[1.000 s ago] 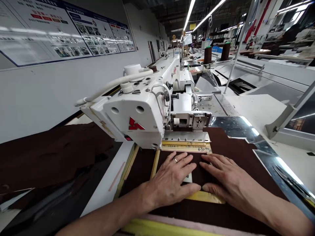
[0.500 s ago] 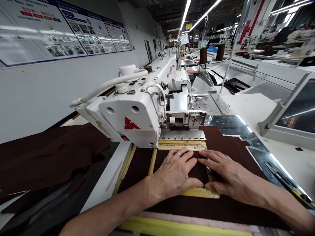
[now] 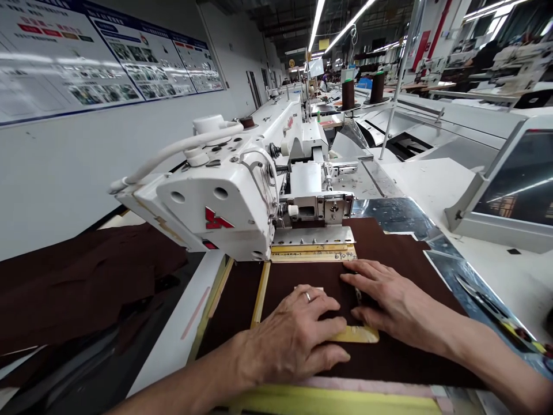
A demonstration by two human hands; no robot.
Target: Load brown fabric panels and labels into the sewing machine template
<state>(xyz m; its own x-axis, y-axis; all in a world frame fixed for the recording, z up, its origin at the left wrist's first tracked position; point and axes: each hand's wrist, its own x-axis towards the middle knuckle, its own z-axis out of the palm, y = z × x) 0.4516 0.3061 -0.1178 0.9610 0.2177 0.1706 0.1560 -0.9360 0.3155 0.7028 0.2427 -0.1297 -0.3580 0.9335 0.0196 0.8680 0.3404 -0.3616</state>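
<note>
Dark brown fabric [image 3: 313, 275] lies flat under a sewing machine's yellow-edged template frame [image 3: 260, 294]. My left hand [image 3: 298, 328], with a ring on one finger, rests palm down on the fabric and covers part of the frame's near yellow strip [image 3: 360, 334]. A small pale edge shows just beyond its fingers. To the right, my right hand [image 3: 389, 300] lies with spread fingers over the frame's right side, its fingertips close to the handwritten numbers on the far strip. Neither hand grips anything. The white sewing machine head [image 3: 216, 213] stands just beyond, on the left.
Scissors [image 3: 484, 297] lie on the shiny metal plate at right, beside a screen [image 3: 522, 173]. More brown fabric [image 3: 86, 282] is heaped at left. Thread cones [image 3: 348, 95] stand farther back. A yellow strip [image 3: 345, 400] runs along the front edge.
My left hand has slid back toward me, away from the far strip, uncovering more fabric. My right hand stays near the same spot on the frame. The view has shifted slightly.
</note>
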